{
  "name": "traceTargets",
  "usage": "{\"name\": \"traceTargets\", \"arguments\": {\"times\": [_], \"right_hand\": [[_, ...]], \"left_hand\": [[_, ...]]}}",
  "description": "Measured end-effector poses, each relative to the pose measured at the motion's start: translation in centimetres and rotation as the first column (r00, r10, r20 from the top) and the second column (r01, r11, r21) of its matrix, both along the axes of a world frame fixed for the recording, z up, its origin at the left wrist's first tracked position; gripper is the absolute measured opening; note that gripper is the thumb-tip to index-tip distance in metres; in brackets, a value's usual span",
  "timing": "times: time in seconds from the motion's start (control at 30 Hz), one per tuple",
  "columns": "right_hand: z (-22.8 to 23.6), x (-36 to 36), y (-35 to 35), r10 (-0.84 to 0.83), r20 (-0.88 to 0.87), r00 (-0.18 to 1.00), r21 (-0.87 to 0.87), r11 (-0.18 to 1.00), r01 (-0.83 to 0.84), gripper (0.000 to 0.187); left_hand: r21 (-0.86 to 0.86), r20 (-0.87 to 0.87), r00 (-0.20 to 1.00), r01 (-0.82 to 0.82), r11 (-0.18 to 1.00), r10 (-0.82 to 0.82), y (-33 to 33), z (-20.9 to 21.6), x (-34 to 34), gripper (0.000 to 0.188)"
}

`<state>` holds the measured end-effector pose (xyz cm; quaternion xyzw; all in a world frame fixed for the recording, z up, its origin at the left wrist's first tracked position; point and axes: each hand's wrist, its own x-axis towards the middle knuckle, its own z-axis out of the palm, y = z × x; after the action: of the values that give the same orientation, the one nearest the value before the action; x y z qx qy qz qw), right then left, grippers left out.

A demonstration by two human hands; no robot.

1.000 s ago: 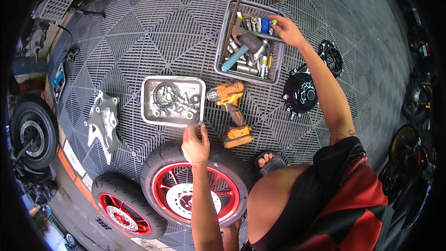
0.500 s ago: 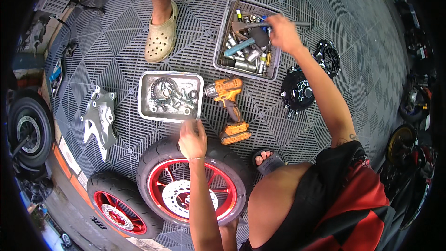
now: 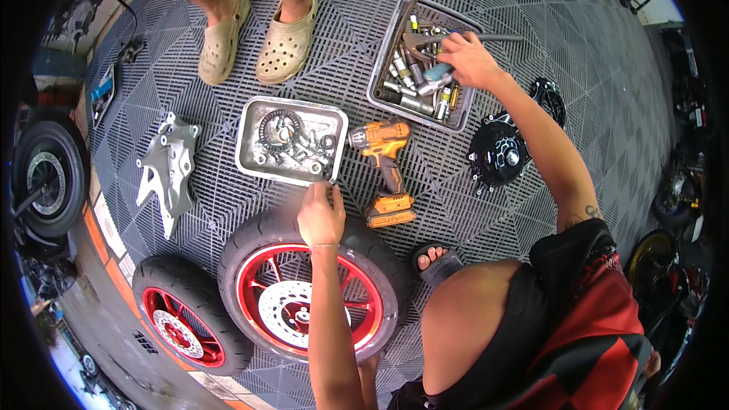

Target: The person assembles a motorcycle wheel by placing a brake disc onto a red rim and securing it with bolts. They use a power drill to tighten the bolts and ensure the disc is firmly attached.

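My right hand (image 3: 469,61) is over the grey tool basket (image 3: 377,100), its fingers closed round a teal-handled mallet (image 3: 438,72) whose head is hidden by the hand. A hammer (image 3: 497,37) with a dark handle lies across the basket right beside these fingers, above several sockets (image 3: 410,97). My left hand (image 3: 321,215) is at the near rim of the metal tray (image 3: 241,140), above the tyre of a red wheel (image 3: 247,288). Its fingers are pinched together; whatever they hold is too small to make out. In the tray lie a dark toothed ring (image 3: 262,130) and loose hardware.
An orange cordless impact driver (image 3: 383,156) lies between tray and basket. Black engine covers (image 3: 497,153) sit under my right forearm. A silver bracket (image 3: 178,156) and a smaller red wheel (image 3: 156,296) are at left. Another person's clogs (image 3: 285,49) stand beyond the tray.
The mallet, lying with its dark head in sight before, has shifted under my right hand, which now grips it. The other person's feet have moved left. The whole view has shifted slightly.
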<state>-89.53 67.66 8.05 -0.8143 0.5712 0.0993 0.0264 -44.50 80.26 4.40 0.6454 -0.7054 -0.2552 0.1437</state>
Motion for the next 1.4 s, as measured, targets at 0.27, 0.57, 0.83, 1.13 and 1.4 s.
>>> {"name": "traceTargets", "arguments": {"times": [0.27,0.57,0.83,1.13,1.4], "right_hand": [[-2.8,-4.8,-0.2,-0.336,0.430,0.838,-0.229,0.857,0.461,0.043],[-2.0,-2.7,-0.8,-0.530,0.246,0.811,-0.467,0.668,0.579,0.045],[-2.1,-3.7,-3.6,-0.465,0.328,0.823,-0.400,0.721,0.566,0.017],[-2.8,0.6,2.7,-0.266,0.309,0.913,-0.068,0.951,0.301,0.026],[-4.6,1.8,-1.5,-0.536,-0.089,0.839,0.073,0.837,0.542,0.026]], "left_hand": [[0.023,0.008,0.999,0.035,0.999,-0.035,-0.2,0.0,-1.1,0.017],[0.042,0.035,0.998,0.043,0.998,-0.044,0.0,-0.2,-0.3,0.021],[0.019,0.033,0.999,0.027,0.999,-0.028,-0.1,0.1,-0.8,0.023],[0.014,0.059,0.996,0.064,0.998,-0.064,-0.1,-0.2,-0.7,0.022],[-0.016,0.009,0.998,0.060,0.998,-0.060,0.2,-0.3,-0.8,0.019]]}}
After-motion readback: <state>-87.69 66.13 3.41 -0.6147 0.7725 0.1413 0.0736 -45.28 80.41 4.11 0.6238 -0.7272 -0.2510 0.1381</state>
